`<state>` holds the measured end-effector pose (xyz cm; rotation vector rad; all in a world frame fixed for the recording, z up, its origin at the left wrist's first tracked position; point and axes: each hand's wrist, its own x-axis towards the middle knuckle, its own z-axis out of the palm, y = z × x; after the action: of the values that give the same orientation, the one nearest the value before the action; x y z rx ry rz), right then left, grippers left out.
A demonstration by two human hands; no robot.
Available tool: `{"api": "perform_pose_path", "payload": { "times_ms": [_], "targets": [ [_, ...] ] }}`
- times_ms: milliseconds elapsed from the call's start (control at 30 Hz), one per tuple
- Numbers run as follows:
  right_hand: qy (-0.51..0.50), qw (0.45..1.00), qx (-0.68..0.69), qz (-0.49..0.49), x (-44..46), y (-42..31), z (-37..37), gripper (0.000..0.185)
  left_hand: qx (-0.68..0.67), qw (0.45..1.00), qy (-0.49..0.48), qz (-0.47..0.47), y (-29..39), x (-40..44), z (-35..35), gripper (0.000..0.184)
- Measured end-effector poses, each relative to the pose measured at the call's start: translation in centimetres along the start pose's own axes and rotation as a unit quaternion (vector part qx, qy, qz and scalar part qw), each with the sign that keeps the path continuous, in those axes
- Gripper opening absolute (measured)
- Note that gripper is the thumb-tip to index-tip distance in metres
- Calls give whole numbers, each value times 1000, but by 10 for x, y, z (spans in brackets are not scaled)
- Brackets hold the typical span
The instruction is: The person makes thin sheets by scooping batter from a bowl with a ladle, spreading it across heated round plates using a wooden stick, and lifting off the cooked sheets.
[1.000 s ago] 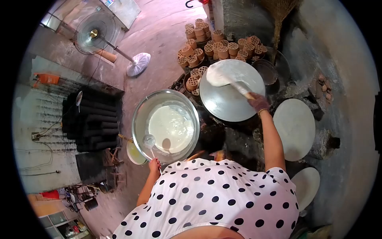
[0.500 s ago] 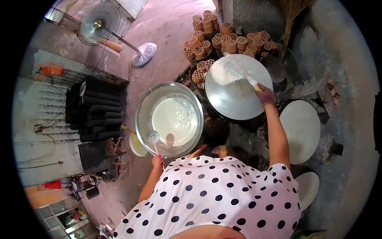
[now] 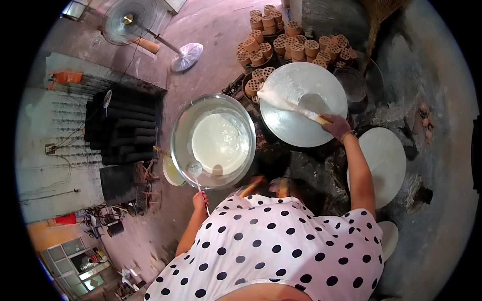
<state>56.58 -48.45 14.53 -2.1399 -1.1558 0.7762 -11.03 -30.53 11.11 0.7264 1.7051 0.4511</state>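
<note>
My right hand (image 3: 337,126), in a purplish glove, is closed round the light handle of a batter spreader (image 3: 286,103). Its long, batter-coated blade lies across a large round griddle (image 3: 288,129), the tip reaching the left rim. A thin whitish film spreads over much of the griddle, with a greyer patch beside the blade. Bare fingers of my left hand (image 3: 200,201) grip the thin handle of a ladle (image 3: 195,169). The ladle's round cup is inside a wide metal basin (image 3: 176,138), near its lower left wall. White batter (image 3: 218,140) fills the basin's bottom.
Perforated clay-coloured briquettes (image 3: 297,50) stack behind the griddle. Pale round discs (image 3: 382,160) lie at right. A broom (image 3: 374,35) leans on the wall. Black cylinders (image 3: 128,128) are piled at left; a standing fan (image 3: 129,21) is farther back. A yellowish container (image 3: 172,171) sits by the basin.
The spreader's blade has swung toward the griddle's left side, and the thick white batter there has thinned into a film. The ladle stays in the basin. The whole view has shifted slightly.
</note>
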Motion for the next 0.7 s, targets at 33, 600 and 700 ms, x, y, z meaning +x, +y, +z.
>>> {"api": "perform_pose_path", "payload": {
  "times_ms": [33,600,700],
  "targets": [
    [-31,999,-23,-34,-3,2,-7,50,7,1000,8,9,-2,-2,2,12],
    [3,998,-30,56,15,-15,-11,45,53,995,-60,60,16,-49,23,17],
    [-88,992,-65,66,-27,-28,-16,42,70,991,-85,77,27,-36,28,16]
  ]
}}
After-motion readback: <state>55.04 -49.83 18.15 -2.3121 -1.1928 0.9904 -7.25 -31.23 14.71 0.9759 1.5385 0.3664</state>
